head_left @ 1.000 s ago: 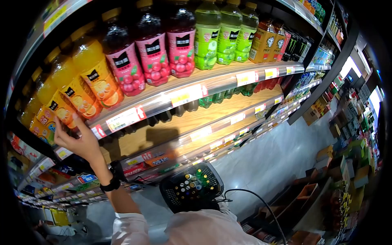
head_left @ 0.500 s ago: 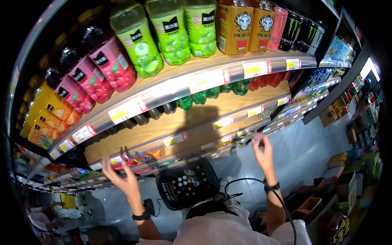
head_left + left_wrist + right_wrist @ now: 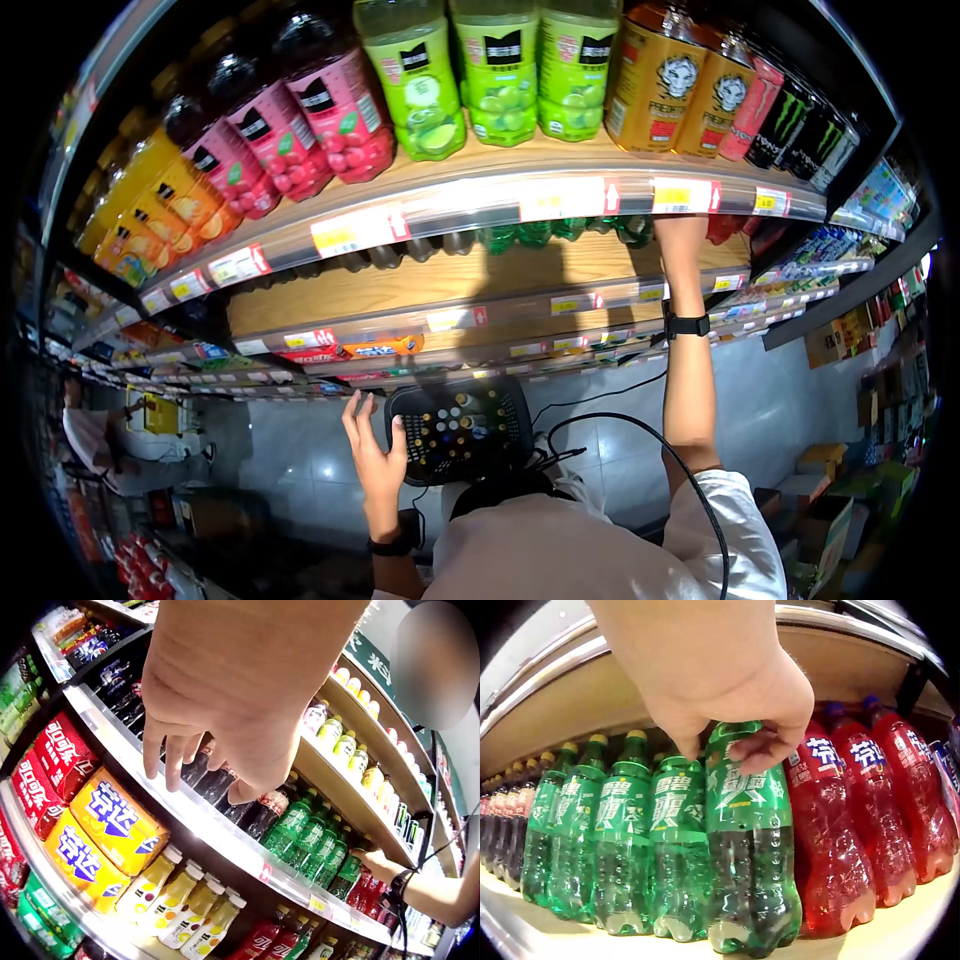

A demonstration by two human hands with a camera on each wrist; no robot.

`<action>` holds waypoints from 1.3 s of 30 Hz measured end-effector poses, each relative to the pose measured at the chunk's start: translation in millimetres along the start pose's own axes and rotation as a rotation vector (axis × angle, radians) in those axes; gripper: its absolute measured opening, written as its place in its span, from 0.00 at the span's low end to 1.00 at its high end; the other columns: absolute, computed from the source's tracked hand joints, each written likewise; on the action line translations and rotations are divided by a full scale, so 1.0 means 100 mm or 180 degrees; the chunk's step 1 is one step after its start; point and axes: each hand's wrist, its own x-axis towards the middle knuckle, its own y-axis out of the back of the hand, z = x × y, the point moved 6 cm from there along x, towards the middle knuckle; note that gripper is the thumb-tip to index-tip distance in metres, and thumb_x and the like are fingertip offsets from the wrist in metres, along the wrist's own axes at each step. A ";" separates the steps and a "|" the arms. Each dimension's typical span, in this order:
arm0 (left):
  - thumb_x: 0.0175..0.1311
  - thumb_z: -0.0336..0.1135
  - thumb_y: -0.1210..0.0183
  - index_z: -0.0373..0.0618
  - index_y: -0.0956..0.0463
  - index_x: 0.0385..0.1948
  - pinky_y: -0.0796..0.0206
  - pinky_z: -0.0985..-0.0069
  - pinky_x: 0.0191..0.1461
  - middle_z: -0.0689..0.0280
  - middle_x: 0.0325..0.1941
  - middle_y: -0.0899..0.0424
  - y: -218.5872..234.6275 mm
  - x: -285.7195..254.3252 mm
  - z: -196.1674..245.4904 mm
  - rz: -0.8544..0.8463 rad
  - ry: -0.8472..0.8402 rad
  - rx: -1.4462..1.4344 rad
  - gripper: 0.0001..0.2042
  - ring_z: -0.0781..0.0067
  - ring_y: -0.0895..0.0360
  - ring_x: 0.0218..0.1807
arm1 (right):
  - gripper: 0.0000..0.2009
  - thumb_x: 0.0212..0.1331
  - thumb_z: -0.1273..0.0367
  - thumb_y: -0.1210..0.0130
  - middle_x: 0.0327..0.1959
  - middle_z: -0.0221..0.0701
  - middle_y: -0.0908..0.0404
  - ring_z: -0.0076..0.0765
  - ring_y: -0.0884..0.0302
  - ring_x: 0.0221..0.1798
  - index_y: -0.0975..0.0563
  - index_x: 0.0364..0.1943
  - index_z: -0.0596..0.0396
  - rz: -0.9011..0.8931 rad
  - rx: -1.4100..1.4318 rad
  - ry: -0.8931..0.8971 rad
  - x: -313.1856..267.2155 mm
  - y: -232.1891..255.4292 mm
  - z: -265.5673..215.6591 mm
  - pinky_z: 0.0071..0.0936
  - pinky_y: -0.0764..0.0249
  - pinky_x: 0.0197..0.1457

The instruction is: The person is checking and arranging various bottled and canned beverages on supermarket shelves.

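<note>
My right hand (image 3: 727,690) reaches under the upper shelf and grips a green Sprite bottle (image 3: 750,855) around its upper part, thumb on one side and fingers on the other. This bottle stands forward of the row of Sprite bottles (image 3: 622,840) on its left. Red Fanta bottles (image 3: 829,847) are close on its right. In the head view the upper shelf hides the fingers of that hand. My left hand (image 3: 377,465) is held out beside the black basket (image 3: 527,425), holding nothing, its fingers spread and loosely bent.
Above the right hand runs the upper shelf's edge (image 3: 460,205), bearing green juice bottles (image 3: 495,90), pink-labelled bottles (image 3: 340,110) and gold cans (image 3: 660,80). Several bottles stand in the basket. A black cable (image 3: 640,425) loops past the right arm. Another person (image 3: 90,435) is at far left.
The left hand has left the orange juice bottles on the upper shelf and come down beside the basket. The right hand has come into view, reached into the lower shelf and gripped the Sprite bottle.
</note>
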 end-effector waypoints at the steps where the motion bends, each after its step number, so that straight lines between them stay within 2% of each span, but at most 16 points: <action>1: 0.68 0.25 0.38 0.38 0.28 0.66 0.29 0.61 0.67 0.51 0.72 0.31 0.04 -0.03 -0.02 0.0028 0.0025 0.0008 0.24 0.54 0.21 0.62 | 0.16 0.57 0.63 0.30 0.47 0.45 0.12 0.60 0.16 0.51 0.15 0.48 0.54 0.0004 0.0083 -0.0123 0.00 0.02 0.02 0.45 0.20 0.53; 8: 0.69 0.29 0.36 0.34 0.28 0.62 0.27 0.61 0.63 0.50 0.71 0.30 0.05 -0.33 -0.35 0.0067 0.0534 -0.0284 0.22 0.52 0.20 0.58 | 0.24 0.54 0.61 0.26 0.51 0.49 0.16 0.61 0.17 0.51 0.18 0.53 0.56 -0.0268 0.0396 -0.0303 -0.11 0.33 -0.38 0.44 0.21 0.53; 10: 0.69 0.28 0.36 0.33 0.28 0.62 0.25 0.63 0.61 0.49 0.71 0.31 -0.02 -0.36 -0.31 -0.0097 0.0525 -0.0297 0.21 0.53 0.20 0.57 | 0.29 0.51 0.65 0.24 0.59 0.46 0.22 0.57 0.18 0.52 0.21 0.57 0.59 0.0385 0.0117 0.0523 -0.19 0.56 -0.65 0.41 0.21 0.55; 11: 0.70 0.28 0.36 0.34 0.28 0.62 0.24 0.66 0.59 0.51 0.64 0.23 -0.04 -0.33 -0.24 0.0016 0.0235 -0.0238 0.21 0.58 0.17 0.53 | 0.33 0.47 0.65 0.22 0.61 0.45 0.27 0.56 0.20 0.54 0.22 0.60 0.56 0.0242 0.0124 0.0492 -0.24 0.61 -0.72 0.42 0.21 0.55; 13: 0.73 0.29 0.37 0.35 0.28 0.64 0.23 0.69 0.56 0.57 0.52 0.15 -0.13 -0.35 -0.24 -0.0112 0.0681 -0.0763 0.21 0.66 0.16 0.48 | 0.34 0.46 0.66 0.21 0.55 0.43 0.26 0.55 0.21 0.55 0.22 0.61 0.53 -0.0140 0.0189 0.0098 -0.45 0.65 -0.64 0.43 0.22 0.58; 14: 0.75 0.29 0.39 0.34 0.38 0.73 0.21 0.71 0.51 0.62 0.37 0.12 -0.21 -0.38 -0.37 0.0018 0.0708 -0.1232 0.27 0.71 0.15 0.40 | 0.34 0.46 0.65 0.22 0.54 0.43 0.27 0.55 0.22 0.54 0.22 0.61 0.52 -0.0270 0.0217 0.0064 -0.52 0.70 -0.71 0.44 0.23 0.57; 15: 0.75 0.29 0.39 0.34 0.38 0.73 0.21 0.71 0.51 0.62 0.37 0.12 -0.19 -0.34 -0.33 0.0110 0.0692 -0.1216 0.27 0.71 0.15 0.40 | 0.34 0.46 0.64 0.22 0.53 0.44 0.28 0.55 0.23 0.54 0.23 0.62 0.51 -0.0391 0.0255 0.0041 -0.55 0.77 -0.79 0.46 0.23 0.56; 17: 0.77 0.28 0.42 0.32 0.53 0.79 0.20 0.72 0.45 0.60 0.30 0.13 -0.24 -0.27 -0.33 0.0330 0.1527 -0.2526 0.35 0.71 0.15 0.32 | 0.34 0.47 0.64 0.23 0.59 0.46 0.26 0.57 0.23 0.60 0.22 0.62 0.51 -0.0584 0.0136 0.0433 -0.64 0.86 -0.91 0.47 0.22 0.61; 18: 0.78 0.31 0.43 0.32 0.60 0.80 0.19 0.70 0.42 0.58 0.26 0.14 -0.26 -0.21 -0.38 0.0469 0.1570 -0.2421 0.38 0.69 0.15 0.28 | 0.34 0.48 0.64 0.23 0.61 0.46 0.24 0.58 0.21 0.62 0.22 0.63 0.52 -0.0628 0.0152 0.0486 -0.71 0.88 -0.90 0.46 0.21 0.60; 19: 0.78 0.31 0.43 0.30 0.59 0.80 0.19 0.71 0.42 0.59 0.27 0.13 -0.27 -0.16 -0.36 0.0587 0.1648 -0.2447 0.38 0.68 0.15 0.29 | 0.33 0.49 0.64 0.24 0.61 0.43 0.21 0.57 0.18 0.60 0.22 0.63 0.52 -0.0885 0.0396 0.0210 -0.79 0.89 -0.82 0.45 0.19 0.58; 22: 0.77 0.31 0.42 0.28 0.60 0.79 0.19 0.72 0.44 0.59 0.29 0.13 -0.44 0.05 -0.34 0.0329 0.1618 -0.2396 0.39 0.69 0.14 0.31 | 0.31 0.49 0.67 0.24 0.61 0.45 0.19 0.56 0.16 0.58 0.22 0.61 0.56 -0.0755 0.0570 0.0398 -0.86 0.93 -0.72 0.43 0.19 0.59; 28: 0.72 0.30 0.34 0.26 0.46 0.76 0.25 0.82 0.48 0.67 0.39 0.14 -1.06 0.11 0.21 -0.1294 0.0828 -0.1407 0.37 0.81 0.17 0.41 | 0.32 0.43 0.73 0.22 0.58 0.45 0.18 0.53 0.17 0.58 0.22 0.57 0.59 -0.0222 0.0684 0.0106 -1.04 1.20 -0.79 0.41 0.22 0.64; 31: 0.61 0.33 0.24 0.35 0.42 0.77 0.25 0.70 0.61 0.57 0.55 0.17 -1.25 0.10 0.64 -0.1318 0.0056 -0.1255 0.44 0.68 0.17 0.55 | 0.34 0.45 0.70 0.22 0.60 0.43 0.19 0.46 0.19 0.59 0.24 0.60 0.59 0.0180 0.1508 -0.0320 -1.30 1.21 -0.78 0.42 0.25 0.68; 35: 0.50 0.34 0.18 0.40 0.45 0.78 0.34 0.60 0.76 0.47 0.75 0.31 -1.09 0.16 1.32 -0.1071 -0.1020 -0.0985 0.53 0.50 0.28 0.74 | 0.34 0.45 0.68 0.22 0.58 0.40 0.18 0.40 0.19 0.57 0.24 0.60 0.60 -0.0219 0.2372 -0.0782 -1.57 1.32 -0.97 0.38 0.23 0.66; 37: 0.49 0.33 0.18 0.39 0.43 0.78 0.33 0.60 0.76 0.45 0.77 0.33 -1.17 0.15 1.33 -0.1436 -0.0826 -0.1545 0.53 0.48 0.28 0.74 | 0.34 0.45 0.68 0.23 0.54 0.40 0.16 0.37 0.18 0.54 0.24 0.60 0.62 -0.1181 0.3073 -0.1499 -1.76 1.15 -1.01 0.36 0.22 0.63; 39: 0.50 0.35 0.19 0.39 0.37 0.75 0.31 0.60 0.73 0.45 0.74 0.28 -1.10 0.13 1.34 -0.1635 -0.0771 -0.1842 0.48 0.48 0.24 0.70 | 0.34 0.43 0.71 0.24 0.51 0.38 0.14 0.35 0.17 0.52 0.23 0.59 0.62 -0.1300 0.3340 -0.1482 -1.86 1.12 -1.19 0.35 0.19 0.60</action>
